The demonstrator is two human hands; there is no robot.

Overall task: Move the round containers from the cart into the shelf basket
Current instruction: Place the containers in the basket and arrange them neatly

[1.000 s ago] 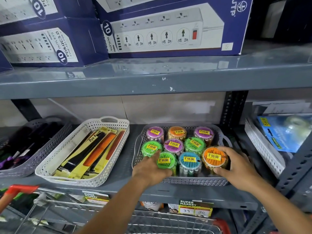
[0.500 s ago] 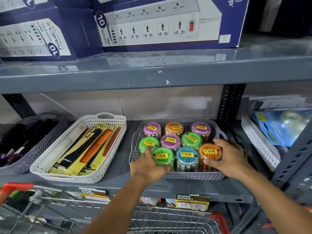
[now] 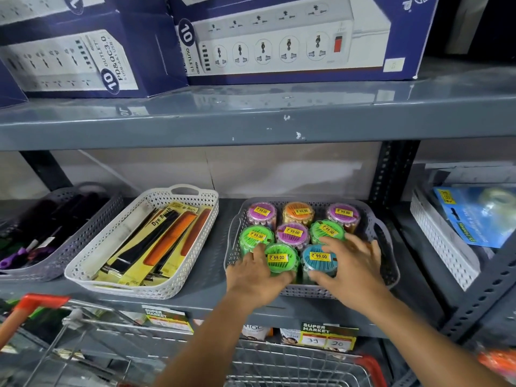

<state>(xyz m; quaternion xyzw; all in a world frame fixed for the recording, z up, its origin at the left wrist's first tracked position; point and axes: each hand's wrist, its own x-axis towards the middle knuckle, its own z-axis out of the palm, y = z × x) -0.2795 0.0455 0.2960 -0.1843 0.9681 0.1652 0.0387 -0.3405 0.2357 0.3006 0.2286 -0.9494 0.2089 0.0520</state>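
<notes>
Both hands open: left hand [image 3: 255, 270] at 9 o'clock of the green container [image 3: 280, 259], right hand [image 3: 353, 268] spread over the blue container [image 3: 318, 259], nearer it.

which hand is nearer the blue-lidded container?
Right. The right hand lies on the blue-lidded container, covering its right edge; the left hand is beyond the neighbouring green-lidded container.
</notes>
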